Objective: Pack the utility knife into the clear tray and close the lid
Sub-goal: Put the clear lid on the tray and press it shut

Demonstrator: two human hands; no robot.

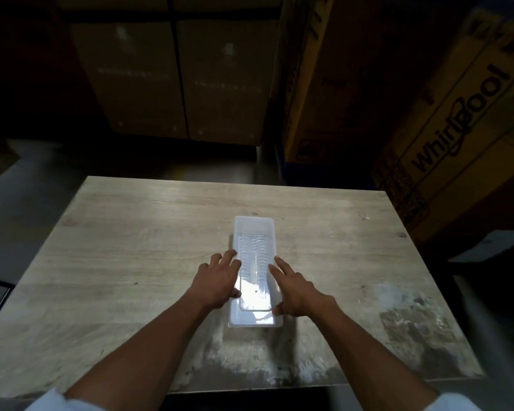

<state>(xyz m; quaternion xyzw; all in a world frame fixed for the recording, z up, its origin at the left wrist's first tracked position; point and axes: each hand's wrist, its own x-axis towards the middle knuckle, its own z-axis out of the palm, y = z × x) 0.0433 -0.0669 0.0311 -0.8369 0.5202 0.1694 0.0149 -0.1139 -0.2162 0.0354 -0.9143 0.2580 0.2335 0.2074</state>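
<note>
One clear tray, long and narrow, is seen lying flat near the middle of a pale, worn wooden table, its long axis running straight away from the person, one short end toward the near edge and the other toward the far edge. The plastic is strongly overexposed under bright light, so it reads as a glowing white rectangle; a row of wavy ridges can be made out in the far half, and a smoother rounded panel in the near half. Whether the lid is fully shut cannot be told, and the utility knife cannot be made out through the glare. The tray is flanked by two bare hands. The left hand is laid against the left long side, fingers spread and loosely extended, the thumb touching the tray's edge. The right hand is placed against the right long side, fingers stretched forward, the thumb resting at the near right corner. Nothing is gripped by either hand. White sleeves are seen at the bottom corners. Large cardboard boxes are stacked in the dim background beyond the table.
</note>
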